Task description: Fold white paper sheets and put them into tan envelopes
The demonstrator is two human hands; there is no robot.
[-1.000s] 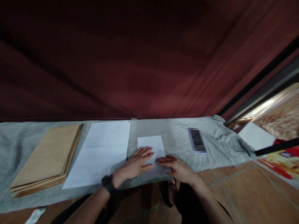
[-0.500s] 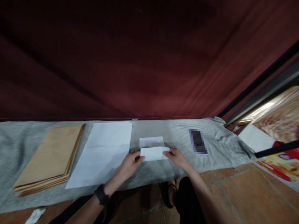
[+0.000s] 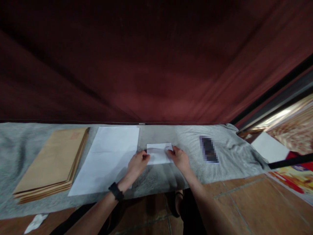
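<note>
A small white folded sheet of paper (image 3: 158, 157) lies on the grey cloth (image 3: 166, 178) in front of me, with a fold line running across it. My left hand (image 3: 138, 163) is closed at its left edge, thumb and fingers pinching. At the opposite end my right hand (image 3: 180, 159) pinches the upper right part, the thumb lying over the paper. Large white sheets (image 3: 110, 156) are just left of my left hand.
A stack of brown envelopes (image 3: 51, 160) rests on the left of the cloth. To the right lies a phone-like item (image 3: 209, 150), blurred out. A dark red curtain (image 3: 151, 71) hangs behind. Tiled floor (image 3: 232, 202) shows below the front edge.
The front flap of the small paper, raised toward me before, has moved away from me and down onto the rest of the sheet. Both hands have shifted slightly farther from me with it.
</note>
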